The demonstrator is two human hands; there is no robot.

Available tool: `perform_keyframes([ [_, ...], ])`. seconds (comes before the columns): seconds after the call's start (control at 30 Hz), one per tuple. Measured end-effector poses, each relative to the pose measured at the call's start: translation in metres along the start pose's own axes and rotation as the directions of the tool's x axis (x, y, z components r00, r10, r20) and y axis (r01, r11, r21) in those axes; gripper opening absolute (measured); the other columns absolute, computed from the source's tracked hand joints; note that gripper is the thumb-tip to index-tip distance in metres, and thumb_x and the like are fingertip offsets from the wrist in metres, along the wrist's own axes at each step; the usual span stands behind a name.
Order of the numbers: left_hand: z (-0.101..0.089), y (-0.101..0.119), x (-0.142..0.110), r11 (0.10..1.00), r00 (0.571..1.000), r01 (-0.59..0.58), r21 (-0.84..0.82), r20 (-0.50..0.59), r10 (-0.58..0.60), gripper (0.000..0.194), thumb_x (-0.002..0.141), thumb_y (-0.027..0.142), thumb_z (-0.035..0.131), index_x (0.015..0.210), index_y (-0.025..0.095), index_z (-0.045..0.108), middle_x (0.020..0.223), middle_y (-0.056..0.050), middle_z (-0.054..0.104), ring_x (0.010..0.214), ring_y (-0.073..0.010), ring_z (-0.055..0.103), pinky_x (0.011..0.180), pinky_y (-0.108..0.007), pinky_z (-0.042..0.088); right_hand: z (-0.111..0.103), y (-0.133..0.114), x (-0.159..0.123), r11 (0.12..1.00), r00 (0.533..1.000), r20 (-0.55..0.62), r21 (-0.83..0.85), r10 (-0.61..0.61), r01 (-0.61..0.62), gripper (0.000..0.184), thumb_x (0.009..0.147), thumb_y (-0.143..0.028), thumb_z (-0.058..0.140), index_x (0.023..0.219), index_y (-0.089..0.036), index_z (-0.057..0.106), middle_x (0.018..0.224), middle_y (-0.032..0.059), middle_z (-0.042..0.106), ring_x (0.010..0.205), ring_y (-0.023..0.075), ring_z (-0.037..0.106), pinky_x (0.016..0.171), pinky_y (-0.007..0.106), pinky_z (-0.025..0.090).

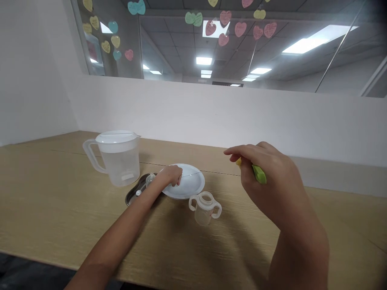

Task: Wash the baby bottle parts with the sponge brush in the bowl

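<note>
My left hand (171, 176) reaches out over the near left rim of a white bowl (189, 183), fingers curled down onto it; whether it grips anything I cannot make out. My right hand (266, 177) is raised above the table to the right, fingers closed around a yellow-green object (259, 173) that sticks out of the fist. A clear two-handled baby cup (204, 207) stands upright just in front of the bowl. A small metal tray (135, 193) with small clear parts lies left of the bowl, under my left wrist.
A translucent lidded pitcher (116, 158) stands at the left on the wooden table (60, 217). A white partition wall (242, 117) runs along the table's far edge. Heart-shaped stickers (240, 29) hang on the glass above.
</note>
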State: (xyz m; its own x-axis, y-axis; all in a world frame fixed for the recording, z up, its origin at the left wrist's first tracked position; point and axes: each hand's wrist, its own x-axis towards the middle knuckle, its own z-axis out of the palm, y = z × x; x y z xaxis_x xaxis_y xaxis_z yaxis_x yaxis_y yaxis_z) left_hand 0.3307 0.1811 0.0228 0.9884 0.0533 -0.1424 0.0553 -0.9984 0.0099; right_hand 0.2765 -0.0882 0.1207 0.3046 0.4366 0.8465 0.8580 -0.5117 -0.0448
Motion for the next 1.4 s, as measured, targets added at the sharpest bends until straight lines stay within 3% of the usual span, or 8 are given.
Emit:
perform_keyframes([
  [0.23, -0.001, -0.005, 0.0, 0.998, 0.998, -0.021, -0.058, -0.067, 0.018, 0.018, 0.054, 0.006, 0.061, 0.065, 0.016, 0.071, 0.071, -0.008, 0.068, 0.066, -0.02, 0.059, 0.062, -0.027, 0.042, 0.002, 0.002, 0.0, 0.999, 0.998, 0.048, 0.023, 0.031, -0.032, 0.032, 0.076, -0.002, 0.042, 0.089, -0.019, 0.066, 0.075, 0.0004, 0.066, 0.072, 0.017, 0.055, 0.059, 0.027, 0.039],
  [0.7, -0.011, -0.023, -0.003, 0.862, 0.946, -0.296, -0.412, -0.003, 0.323, 0.021, 0.064, 0.024, 0.063, 0.082, 0.017, 0.07, 0.073, 0.0, 0.064, 0.066, -0.012, 0.05, 0.058, -0.019, 0.036, 0.004, 0.005, 0.003, 0.993, 0.982, 0.146, -0.02, 0.119, -0.117, 0.035, 0.074, -0.002, 0.042, 0.093, -0.02, 0.066, 0.077, 0.0005, 0.065, 0.073, 0.0165, 0.055, 0.057, 0.026, 0.037],
  [0.8, -0.02, -0.027, -0.009, 0.792, 0.933, -0.306, -0.528, 0.0, 0.361, 0.024, 0.07, 0.032, 0.061, 0.087, 0.016, 0.066, 0.078, -0.002, 0.062, 0.068, -0.012, 0.052, 0.064, -0.021, 0.041, 0.005, 0.006, 0.004, 0.992, 0.979, 0.158, -0.014, 0.127, -0.127, 0.036, 0.074, -0.002, 0.041, 0.093, -0.02, 0.066, 0.078, 0.0004, 0.066, 0.074, 0.0163, 0.055, 0.058, 0.025, 0.037],
  [0.87, -0.025, -0.029, -0.014, 0.675, 0.929, -0.293, -0.677, -0.034, 0.369, 0.029, 0.07, 0.037, 0.063, 0.089, 0.015, 0.062, 0.086, -0.003, 0.06, 0.074, -0.0129, 0.054, 0.069, -0.024, 0.045, 0.007, 0.007, 0.006, 0.99, 0.974, 0.177, -0.01, 0.139, -0.139, 0.037, 0.073, -0.002, 0.041, 0.093, -0.02, 0.066, 0.078, 0.0005, 0.066, 0.075, 0.0164, 0.055, 0.058, 0.025, 0.037],
  [0.97, -0.03, -0.031, -0.02, 0.467, 0.937, -0.271, -0.842, -0.119, 0.33, 0.034, 0.067, 0.041, 0.068, 0.088, 0.016, 0.057, 0.097, -0.004, 0.057, 0.088, -0.0153, 0.055, 0.078, -0.028, 0.048, 0.012, 0.011, 0.008, 0.986, 0.966, 0.198, -0.018, 0.166, -0.166, 0.038, 0.072, -0.001, 0.041, 0.093, -0.02, 0.066, 0.077, 0.0008, 0.065, 0.075, 0.0166, 0.055, 0.058, 0.025, 0.036],
  [1.23, -0.026, -0.03, -0.021, 0.151, 0.991, -0.114, -0.982, -0.101, 0.088, 0.041, 0.07, 0.043, 0.069, 0.091, 0.02, 0.042, 0.086, -0.006, 0.065, 0.085, -0.0187, 0.065, 0.081, -0.033, 0.052, 0.026, 0.022, 0.011, 0.976, 0.946, 0.239, -0.039, 0.217, -0.214, 0.041, 0.068, -0.003, 0.04, 0.094, -0.021, 0.066, 0.082, 0.0038, 0.064, 0.077, 0.0176, 0.055, 0.059, 0.025, 0.034],
  [1.33, -0.024, -0.03, -0.015, 0.147, 0.975, -0.196, -0.969, -0.209, -0.074, 0.034, 0.079, 0.04, 0.06, 0.099, 0.021, 0.04, 0.082, -0.005, 0.063, 0.079, -0.0172, 0.066, 0.081, -0.033, 0.053, 0.027, 0.022, 0.012, 0.974, 0.942, 0.249, -0.025, 0.224, -0.225, 0.041, 0.068, -0.002, 0.04, 0.094, -0.02, 0.066, 0.081, 0.0042, 0.064, 0.077, 0.0178, 0.055, 0.059, 0.025, 0.034],
  [1.4, -0.024, -0.029, -0.014, 0.203, 0.931, -0.288, -0.936, -0.323, -0.167, 0.038, 0.08, 0.04, 0.06, 0.106, 0.02, 0.04, 0.082, -0.003, 0.061, 0.075, -0.0155, 0.066, 0.078, -0.032, 0.054, 0.029, 0.022, 0.013, 0.97, 0.94, 0.249, 0.005, 0.235, -0.244, 0.04, 0.069, -0.002, 0.04, 0.092, -0.02, 0.066, 0.079, 0.0039, 0.064, 0.077, 0.0181, 0.055, 0.058, 0.025, 0.034],
])
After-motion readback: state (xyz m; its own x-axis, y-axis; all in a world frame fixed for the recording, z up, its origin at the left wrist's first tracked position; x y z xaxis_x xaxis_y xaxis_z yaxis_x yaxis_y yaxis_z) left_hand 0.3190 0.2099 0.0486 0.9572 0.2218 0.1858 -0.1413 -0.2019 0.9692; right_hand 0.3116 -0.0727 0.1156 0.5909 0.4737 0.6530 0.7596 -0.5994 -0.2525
